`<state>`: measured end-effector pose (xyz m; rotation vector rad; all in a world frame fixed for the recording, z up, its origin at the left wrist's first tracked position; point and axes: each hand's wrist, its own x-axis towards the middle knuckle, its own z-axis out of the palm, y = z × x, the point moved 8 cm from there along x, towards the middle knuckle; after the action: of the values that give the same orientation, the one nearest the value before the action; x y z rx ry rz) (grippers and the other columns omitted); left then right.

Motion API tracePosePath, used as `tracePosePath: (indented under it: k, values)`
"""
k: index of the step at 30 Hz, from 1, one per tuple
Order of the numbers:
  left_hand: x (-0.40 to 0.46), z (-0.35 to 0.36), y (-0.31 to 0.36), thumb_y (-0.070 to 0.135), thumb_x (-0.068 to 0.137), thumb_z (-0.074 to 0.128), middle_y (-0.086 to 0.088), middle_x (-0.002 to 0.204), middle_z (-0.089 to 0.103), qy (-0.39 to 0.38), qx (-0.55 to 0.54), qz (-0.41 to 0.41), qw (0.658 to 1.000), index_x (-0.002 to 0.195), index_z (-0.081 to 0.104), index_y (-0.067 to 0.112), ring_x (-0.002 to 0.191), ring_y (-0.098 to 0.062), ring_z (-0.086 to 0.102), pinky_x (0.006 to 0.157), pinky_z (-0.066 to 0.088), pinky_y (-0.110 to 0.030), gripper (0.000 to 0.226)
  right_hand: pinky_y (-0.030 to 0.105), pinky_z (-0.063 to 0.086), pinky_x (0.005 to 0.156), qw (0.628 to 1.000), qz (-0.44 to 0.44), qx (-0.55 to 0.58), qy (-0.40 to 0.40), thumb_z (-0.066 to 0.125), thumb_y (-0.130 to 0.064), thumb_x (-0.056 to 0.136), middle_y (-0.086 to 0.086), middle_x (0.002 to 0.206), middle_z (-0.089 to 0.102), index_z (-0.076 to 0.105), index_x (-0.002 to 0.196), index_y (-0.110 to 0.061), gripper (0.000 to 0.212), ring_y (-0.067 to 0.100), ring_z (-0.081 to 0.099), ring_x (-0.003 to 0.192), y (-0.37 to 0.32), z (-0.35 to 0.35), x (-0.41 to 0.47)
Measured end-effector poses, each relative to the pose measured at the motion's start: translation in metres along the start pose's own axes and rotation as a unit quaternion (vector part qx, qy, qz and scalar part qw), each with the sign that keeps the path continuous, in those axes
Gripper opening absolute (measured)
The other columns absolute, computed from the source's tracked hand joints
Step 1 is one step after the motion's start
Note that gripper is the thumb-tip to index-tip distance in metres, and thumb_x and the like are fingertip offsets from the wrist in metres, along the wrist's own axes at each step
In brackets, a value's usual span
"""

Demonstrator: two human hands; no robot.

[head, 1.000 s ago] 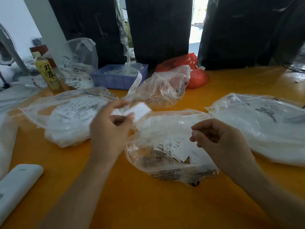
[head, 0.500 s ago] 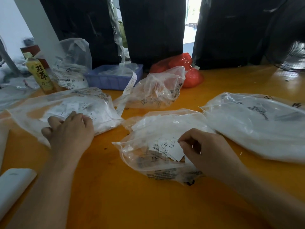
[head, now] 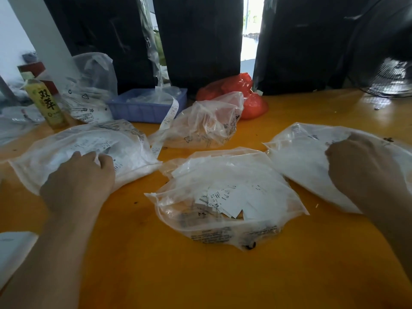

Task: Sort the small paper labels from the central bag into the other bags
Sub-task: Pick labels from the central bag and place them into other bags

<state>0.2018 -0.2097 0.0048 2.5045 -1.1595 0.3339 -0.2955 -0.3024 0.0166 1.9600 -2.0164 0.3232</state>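
The central clear bag (head: 225, 175) lies on the orange table with several small printed paper labels (head: 225, 199) inside. A left clear bag (head: 133, 152) and a right clear bag (head: 296, 157) also hold white paper. My left hand (head: 78, 181) rests on the left bag, fingers loosely bent, with no label showing in it. My right hand (head: 361, 166) lies over the right bag with its fingers curled under and out of sight. A fourth clear bag (head: 207, 123) sits behind the central one.
A purple tray (head: 145, 108), a yellow-green bottle (head: 48, 103), another clear bag (head: 91, 90) and red bags (head: 252, 103) line the back. A paper strip (head: 169, 114) hangs from the tray. A white object (head: 13, 248) lies at the left edge. A fan (head: 392, 76) stands at the back right.
My left hand carried a label to the left bag and now rests there with no label showing. My right hand left the central bag and moved right onto the right bag.
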Motion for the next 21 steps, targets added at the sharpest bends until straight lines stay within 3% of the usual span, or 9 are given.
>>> tracePosePath:
  k: [2,5,9,12,16,21]
  values:
    - [-0.006,-0.011,0.006,0.040,0.107,0.037,-0.023,0.131,0.067,0.058,0.012,0.009,0.998,0.123,0.074,0.012,0.115,-0.050,0.058,0.091,0.047,-0.054,0.050,0.038,0.060,0.070,0.997,0.014,-0.032,-0.074,0.059,-0.004,0.090,0.009,0.096,0.069,0.076,0.094,-0.013,0.020,0.030,0.066,0.082,0.011,0.017,0.003]
    - [-0.020,-0.018,0.020,0.039,0.105,0.041,-0.022,0.111,0.072,0.137,0.009,0.042,0.990,0.108,0.077,0.007,0.110,-0.043,0.046,0.092,0.039,-0.055,0.049,0.042,0.060,0.074,0.993,0.011,-0.005,-0.119,0.055,-0.001,0.089,0.010,0.095,0.070,0.072,0.089,-0.011,0.020,0.031,0.066,0.084,0.010,0.030,0.004]
    - [-0.045,-0.023,0.061,0.038,0.102,0.040,-0.019,0.105,0.072,0.198,-0.075,0.155,0.965,0.103,0.074,0.005,0.106,-0.037,0.043,0.078,0.024,-0.045,0.048,0.037,0.056,0.059,0.997,0.021,-0.014,-0.066,0.056,0.005,0.085,0.009,0.074,0.061,0.065,0.069,-0.010,0.024,0.030,0.061,0.067,0.011,0.025,0.007]
    - [-0.078,-0.024,0.098,0.033,0.104,0.044,-0.011,0.094,0.074,0.193,-0.134,0.246,0.940,0.099,0.074,0.009,0.095,-0.028,0.050,0.077,0.014,-0.032,0.038,0.031,0.048,0.054,0.998,0.028,-0.033,-0.039,0.061,-0.004,0.091,0.006,0.073,0.059,0.063,0.070,-0.014,0.024,0.028,0.060,0.066,0.015,0.017,0.011]
    - [-0.110,-0.020,0.131,0.032,0.105,0.044,0.001,0.091,0.074,0.148,-0.184,0.347,0.908,0.093,0.075,0.017,0.090,-0.019,0.053,0.077,0.026,-0.034,0.037,0.036,0.057,0.056,0.998,0.013,-0.014,-0.064,0.054,0.001,0.090,0.007,0.071,0.062,0.065,0.071,-0.011,0.025,0.027,0.060,0.061,0.009,0.021,0.005]
    - [-0.120,-0.014,0.137,0.035,0.106,0.040,0.006,0.093,0.073,0.092,-0.228,0.370,0.896,0.092,0.076,0.018,0.091,-0.015,0.056,0.082,0.034,-0.031,0.042,0.029,0.040,0.052,0.994,0.029,0.047,0.096,0.053,-0.005,0.095,0.010,0.064,0.057,0.062,0.071,-0.009,0.026,0.027,0.051,0.053,0.014,-0.011,0.010]
